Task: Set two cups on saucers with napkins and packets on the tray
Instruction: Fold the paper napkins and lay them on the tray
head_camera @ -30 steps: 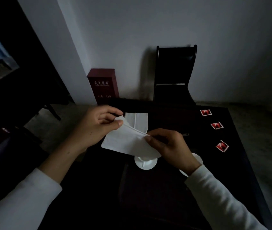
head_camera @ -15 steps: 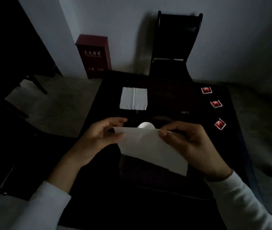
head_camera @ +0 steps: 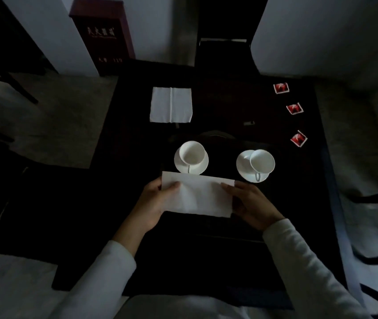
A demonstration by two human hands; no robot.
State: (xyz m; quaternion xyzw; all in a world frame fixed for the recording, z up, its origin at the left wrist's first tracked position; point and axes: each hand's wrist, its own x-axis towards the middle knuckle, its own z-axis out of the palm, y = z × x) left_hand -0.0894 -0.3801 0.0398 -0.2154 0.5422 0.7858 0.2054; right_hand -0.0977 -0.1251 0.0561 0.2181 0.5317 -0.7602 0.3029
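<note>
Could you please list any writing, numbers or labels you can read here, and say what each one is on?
"119": lower front of the dark red cabinet by the wall.
Four light characters higher on the same cabinet: too blurred to read.
Three red packets along the table's right side: a printed picture, no readable text.
Nothing else bears writing.

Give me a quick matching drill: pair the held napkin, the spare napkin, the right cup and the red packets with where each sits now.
Things:
1. white paper napkin in both hands
2. spare white napkin
3. right white ceramic cup
4. three red packets

Places:
A. far side of the table, flat
B. off-centre on its saucer
C. right edge, in a row
D. just in front of the left cup's saucer

Pairs: 1-D, 2-A, 3-B, 4-C
</note>
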